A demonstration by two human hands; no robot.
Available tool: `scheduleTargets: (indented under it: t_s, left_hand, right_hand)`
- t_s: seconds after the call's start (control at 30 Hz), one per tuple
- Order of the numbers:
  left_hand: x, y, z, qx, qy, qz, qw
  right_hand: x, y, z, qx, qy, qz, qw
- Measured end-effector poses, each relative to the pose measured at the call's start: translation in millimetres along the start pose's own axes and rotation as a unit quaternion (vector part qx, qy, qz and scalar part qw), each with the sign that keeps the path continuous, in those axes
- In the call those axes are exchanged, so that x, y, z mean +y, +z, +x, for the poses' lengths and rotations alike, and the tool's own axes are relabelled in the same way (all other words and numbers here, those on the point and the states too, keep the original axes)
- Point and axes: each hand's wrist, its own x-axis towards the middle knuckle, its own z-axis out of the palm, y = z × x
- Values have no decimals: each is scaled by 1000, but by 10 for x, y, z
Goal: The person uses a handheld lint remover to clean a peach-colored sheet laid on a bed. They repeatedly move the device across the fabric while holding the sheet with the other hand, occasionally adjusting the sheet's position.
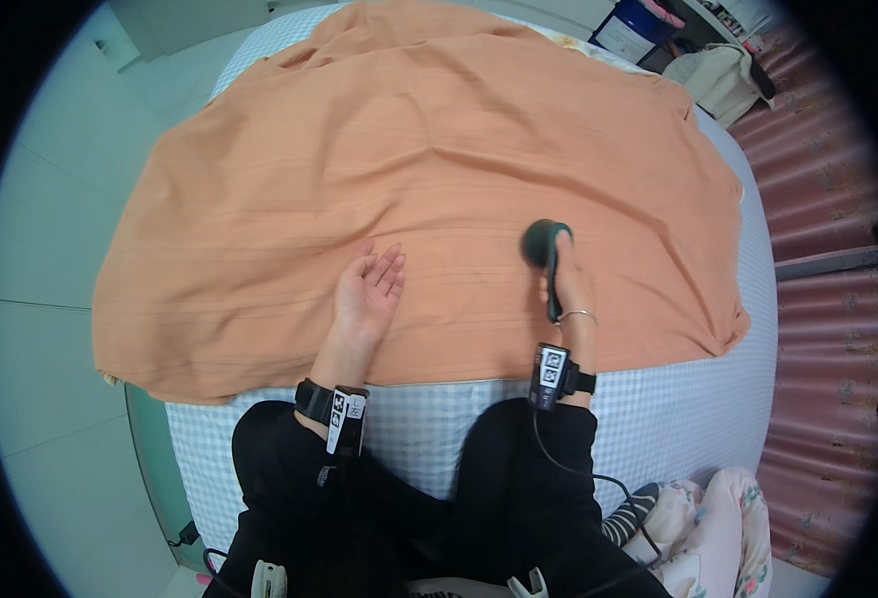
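Observation:
An orange blanket (429, 189) lies spread over the bed, with soft creases running across it. My right hand (575, 284) is wrapped round the slim handle of a dark green fabric shaver (539, 242), whose round head is at the blanket's surface, slightly blurred. Whether the head touches the cloth is hard to make out. To its left, my left hand (367, 296) rests palm up at the blanket, fingers loosely apart, holding nothing. Each wrist carries a strapped black device, and a thin bracelet (579, 315) circles the right one.
Beneath the blanket is a blue-and-white checked sheet (429, 414). Floral bedding (723, 533) and a striped cloth (630, 513) lie at the lower right. Pink curtains (828, 339) hang along the right side. A dark blue bin (630, 30) and a pale bag (713, 80) stand at the far right.

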Motion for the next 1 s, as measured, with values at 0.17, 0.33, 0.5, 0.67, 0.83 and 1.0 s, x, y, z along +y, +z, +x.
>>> scheduleTargets:
  t_s: [0.17, 0.33, 0.5, 0.67, 0.83, 1.0]
  left_hand:
    - [-1, 25, -10, -7, 18, 7, 1000]
    - [39, -15, 36, -5, 35, -26, 999]
    - [89, -95, 69, -18, 51, -18, 998]
    - [127, -86, 71, 12, 46, -33, 998]
    - [101, -53, 26, -1, 65, -28, 997]
    - [69, -46, 30, -34, 59, -35, 997]
  right_hand:
    - [-17, 211, -91, 7, -46, 0, 999]
    - [-99, 867, -310, -119, -75, -63, 988]
    - [-86, 990, -343, -192, -71, -68, 976]
    - [-175, 513, -55, -75, -46, -49, 995]
    - [-184, 531, -60, -77, -63, -33, 995]
    - [-65, 1060, -264, -147, -159, -106, 970]
